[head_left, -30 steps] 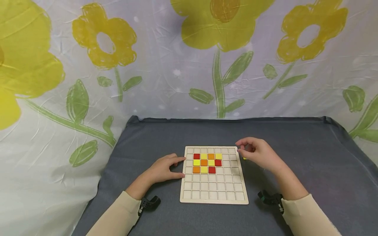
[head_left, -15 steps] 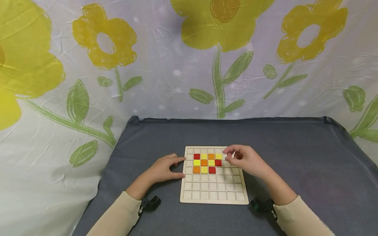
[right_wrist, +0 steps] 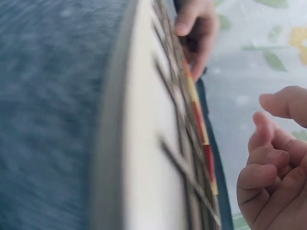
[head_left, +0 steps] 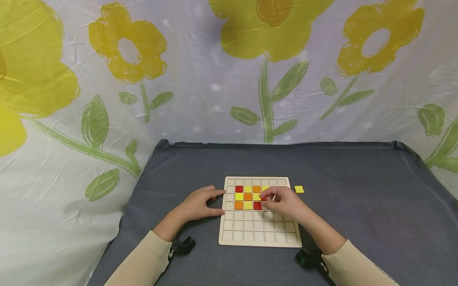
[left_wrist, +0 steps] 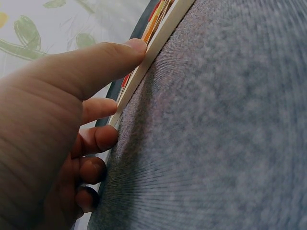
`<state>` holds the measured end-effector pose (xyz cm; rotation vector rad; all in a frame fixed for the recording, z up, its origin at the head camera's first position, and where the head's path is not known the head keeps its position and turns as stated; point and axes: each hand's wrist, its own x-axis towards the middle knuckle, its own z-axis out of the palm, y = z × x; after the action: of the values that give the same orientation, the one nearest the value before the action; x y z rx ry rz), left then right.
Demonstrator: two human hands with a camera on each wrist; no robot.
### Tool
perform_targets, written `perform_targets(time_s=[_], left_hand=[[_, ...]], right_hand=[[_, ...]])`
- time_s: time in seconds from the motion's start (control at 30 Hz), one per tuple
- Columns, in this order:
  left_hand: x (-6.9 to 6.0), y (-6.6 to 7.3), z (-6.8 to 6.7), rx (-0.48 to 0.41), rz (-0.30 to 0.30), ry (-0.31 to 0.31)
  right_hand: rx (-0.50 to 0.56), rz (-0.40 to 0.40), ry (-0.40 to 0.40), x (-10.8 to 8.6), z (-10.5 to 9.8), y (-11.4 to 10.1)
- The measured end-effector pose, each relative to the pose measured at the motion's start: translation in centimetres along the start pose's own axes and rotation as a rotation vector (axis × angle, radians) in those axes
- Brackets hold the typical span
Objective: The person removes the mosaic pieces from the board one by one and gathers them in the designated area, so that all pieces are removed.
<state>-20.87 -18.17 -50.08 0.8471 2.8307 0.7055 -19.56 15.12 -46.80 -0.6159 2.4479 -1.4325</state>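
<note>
A pale wooden grid board (head_left: 257, 240) lies on the cloth, with red, yellow and orange square tiles in its upper rows. My left hand (head_left: 196, 204) rests at its left edge, thumb and forefinger spread and extended; the left wrist view shows the thumb tip at the board's side. Over the board's right half is my right hand (head_left: 284, 202), thumb and forefinger tips close together beside a red tile (head_left: 257, 205). No tile shows clearly between those tips. In the right wrist view the right hand (right_wrist: 278, 163) has its other fingers curled.
One loose yellow tile (head_left: 299, 189) lies on the dark grey cloth (head_left: 358, 171), just right of the board. A flower-printed curtain (head_left: 200, 99) hangs behind the table. Each wrist wears a black camera mount (head_left: 183, 246).
My right hand has moved left and slightly toward me, from the board's right edge to over the tiles. The loose yellow tile is now uncovered. My left hand stays put.
</note>
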Motion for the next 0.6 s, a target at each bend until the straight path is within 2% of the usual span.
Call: perform_targets(time_s=[0.37, 0.6], left_hand=[[0.0, -0.1, 0.1, 0.004, 0.008, 0.002], [0.1, -0.2, 0.1, 0.005, -0.012, -0.007]], right_hand=[[-0.011, 0.125, 0.036, 0.3, 1.4, 1.1], [-0.065, 0.159, 0.067, 0.3, 1.8, 1.1]])
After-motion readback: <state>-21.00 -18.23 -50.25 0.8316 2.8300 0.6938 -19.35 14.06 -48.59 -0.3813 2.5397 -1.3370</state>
